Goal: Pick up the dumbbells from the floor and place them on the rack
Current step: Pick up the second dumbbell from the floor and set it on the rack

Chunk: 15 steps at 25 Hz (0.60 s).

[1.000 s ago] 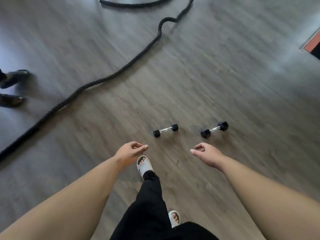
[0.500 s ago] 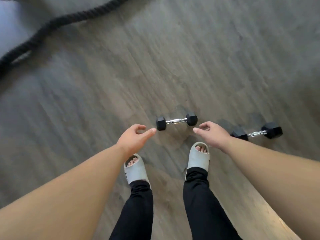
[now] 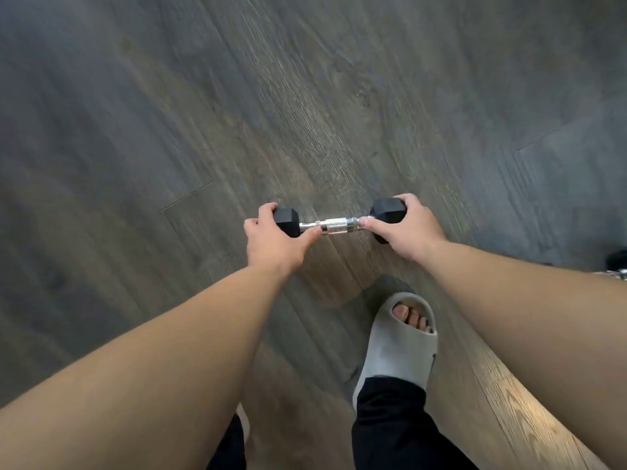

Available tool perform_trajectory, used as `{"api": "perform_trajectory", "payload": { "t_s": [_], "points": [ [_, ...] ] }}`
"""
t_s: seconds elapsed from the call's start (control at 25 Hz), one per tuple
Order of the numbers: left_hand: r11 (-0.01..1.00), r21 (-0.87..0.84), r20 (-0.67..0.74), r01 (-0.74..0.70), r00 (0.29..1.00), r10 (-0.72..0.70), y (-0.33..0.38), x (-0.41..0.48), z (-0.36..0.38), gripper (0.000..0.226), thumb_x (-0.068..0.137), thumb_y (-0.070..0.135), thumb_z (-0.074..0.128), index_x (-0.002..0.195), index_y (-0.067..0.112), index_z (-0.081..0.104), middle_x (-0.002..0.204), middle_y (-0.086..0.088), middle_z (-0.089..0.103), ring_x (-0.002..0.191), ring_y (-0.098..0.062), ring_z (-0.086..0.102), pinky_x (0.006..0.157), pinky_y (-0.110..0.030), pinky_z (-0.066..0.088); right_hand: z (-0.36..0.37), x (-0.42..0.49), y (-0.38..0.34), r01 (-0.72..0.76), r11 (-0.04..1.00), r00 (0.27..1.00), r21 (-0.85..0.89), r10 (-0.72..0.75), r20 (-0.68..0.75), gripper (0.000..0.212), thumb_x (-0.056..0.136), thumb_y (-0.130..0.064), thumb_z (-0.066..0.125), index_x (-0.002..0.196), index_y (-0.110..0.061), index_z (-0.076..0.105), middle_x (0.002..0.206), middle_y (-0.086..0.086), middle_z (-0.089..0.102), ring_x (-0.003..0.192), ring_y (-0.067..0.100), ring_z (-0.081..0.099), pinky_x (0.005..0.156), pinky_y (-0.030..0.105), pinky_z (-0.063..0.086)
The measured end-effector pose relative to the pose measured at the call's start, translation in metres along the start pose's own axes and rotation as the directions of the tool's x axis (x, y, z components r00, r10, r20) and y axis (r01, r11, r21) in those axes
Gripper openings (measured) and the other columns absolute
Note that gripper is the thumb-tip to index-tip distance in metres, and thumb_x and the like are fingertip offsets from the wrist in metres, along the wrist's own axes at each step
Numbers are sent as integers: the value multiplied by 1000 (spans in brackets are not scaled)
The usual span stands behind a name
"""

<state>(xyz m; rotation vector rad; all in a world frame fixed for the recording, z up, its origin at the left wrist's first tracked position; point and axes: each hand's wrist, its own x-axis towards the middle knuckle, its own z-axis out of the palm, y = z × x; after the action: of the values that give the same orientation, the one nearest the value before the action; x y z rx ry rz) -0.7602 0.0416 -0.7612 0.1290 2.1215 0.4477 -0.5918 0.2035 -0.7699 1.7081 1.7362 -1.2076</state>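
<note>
A small dumbbell [image 3: 337,224] with black hexagonal heads and a chrome knurled handle lies crosswise on the grey wooden floor in front of me. My left hand [image 3: 271,240] wraps around its left head, thumb along the handle. My right hand [image 3: 405,227] wraps around its right head, thumb on the handle's right end. Whether the dumbbell has left the floor I cannot tell. A second dumbbell [image 3: 617,262] shows only partly at the right edge, behind my right forearm. No rack is in view.
My right foot in a grey slide sandal [image 3: 398,347] stands just behind the dumbbell, with black trouser legs below. Grey-brown wooden floor [image 3: 237,96] fills the view all around.
I have bent down closer to the floor. Both hands, open above the dumbbell before, have closed on its two heads. The battle rope has left the view; the second dumbbell slid to the right edge.
</note>
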Motion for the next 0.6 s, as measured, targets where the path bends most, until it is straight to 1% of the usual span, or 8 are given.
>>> {"api": "perform_trajectory", "payload": {
  "t_s": [0.08, 0.12, 0.2, 0.24, 0.32, 0.4, 0.52, 0.6],
  "points": [
    [999, -30, 6, -34, 999, 34, -7, 4, -5, 77, 72, 50, 91, 137, 30, 53, 131, -2, 48, 107, -17, 58, 94, -29, 50, -2, -1, 1, 5, 1000, 1000, 12, -5, 1, 83, 69, -65, 84, 134, -24, 56, 128, 6, 63, 111, 27, 63, 93, 43, 55],
    [999, -35, 25, -37, 999, 38, -8, 2, -15, 71, 72, 47, 92, 131, 30, 57, 130, -4, 52, 103, -16, 61, 88, -27, 53, -3, -7, -3, -5, 1000, 1000, 14, 5, 8, 79, 69, -63, 85, 132, -23, 58, 125, 6, 65, 109, 27, 65, 94, 44, 56],
    [998, -46, 47, -37, 998, 39, -1, -13, -50, 64, 69, 44, 93, 123, 32, 60, 127, -6, 58, 96, -15, 66, 72, -23, 54, -11, -36, -20, -18, 998, 1000, 61, 17, 11, 73, 70, -60, 86, 127, -21, 61, 120, 5, 68, 104, 27, 68, 92, 46, 58],
    [998, -48, 42, -41, 998, 43, 7, -27, -75, 63, 68, 43, 94, 120, 32, 61, 125, -6, 60, 95, -16, 67, 70, -23, 54, -18, -57, -35, -17, 996, 1000, 88, 16, 10, 71, 70, -59, 86, 125, -22, 61, 119, 5, 68, 103, 26, 68, 92, 46, 58],
    [997, -56, 1, -55, 998, 55, 30, -65, -138, 65, 66, 42, 96, 121, 30, 63, 123, -7, 62, 97, -18, 69, 72, -26, 56, -39, -110, -78, 2, 990, 1000, 140, -4, 10, 69, 68, -60, 86, 120, -23, 62, 116, 4, 68, 101, 25, 68, 91, 46, 59],
    [995, -86, -32, -44, 999, 42, 54, -111, -207, 66, 66, 39, 97, 123, 28, 64, 124, -7, 62, 98, -20, 70, 72, -27, 58, -64, -165, -128, 33, 982, 999, 188, -40, 34, 67, 63, -61, 86, 114, -24, 62, 113, 4, 69, 97, 25, 69, 87, 46, 60],
    [987, -157, -110, -38, 994, 21, 90, -206, -327, 68, 67, 35, 97, 126, 27, 64, 126, -8, 61, 103, -23, 69, 64, -22, 55, -114, -268, -226, 123, 969, 987, 212, -141, 73, 69, 52, -66, 83, 105, -27, 61, 109, 3, 69, 92, 24, 71, 80, 45, 62],
    [972, -226, -196, -61, 981, 16, 108, -283, -414, 69, 68, 34, 97, 128, 27, 64, 128, -7, 60, 104, -22, 67, 57, -14, 51, -148, -351, -300, 208, 953, 968, 220, -233, 95, 68, 47, -66, 82, 98, -27, 59, 106, 3, 70, 89, 25, 72, 79, 48, 64]
  ]
}}
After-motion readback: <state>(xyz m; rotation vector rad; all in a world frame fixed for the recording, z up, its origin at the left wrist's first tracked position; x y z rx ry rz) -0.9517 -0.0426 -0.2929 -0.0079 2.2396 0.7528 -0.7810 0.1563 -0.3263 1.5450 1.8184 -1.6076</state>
